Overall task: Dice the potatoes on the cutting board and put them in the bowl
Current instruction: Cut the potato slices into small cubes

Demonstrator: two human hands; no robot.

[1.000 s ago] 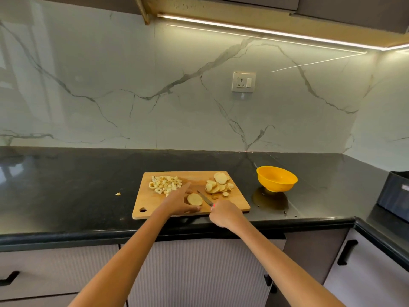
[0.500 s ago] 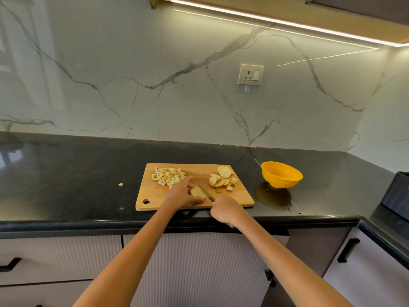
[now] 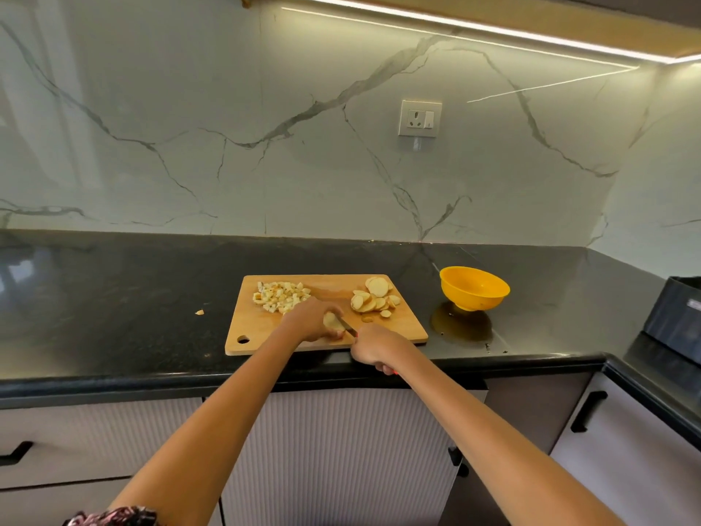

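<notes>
Near the cutting board's (image 3: 265,328) front edge, left hand (image 3: 309,320) fingers curl over a potato slice (image 3: 333,321) while the right hand (image 3: 373,347) grips the knife (image 3: 349,329).

A rectangular wooden cutting board (image 3: 265,328) lies flat on the black counter (image 3: 113,290) near its front edge, a hanging hole at its near-left corner. At its far-left sits a heap of pale diced potato (image 3: 281,296). At its far-right, a loose pile of round potato slices (image 3: 373,298) overlaps. Near the middle of the front, one potato slice (image 3: 332,321) lies with a knife blade (image 3: 348,326) against its right side. The yellow bowl (image 3: 474,288) stands upright to the right of the board, apart from it.
</notes>
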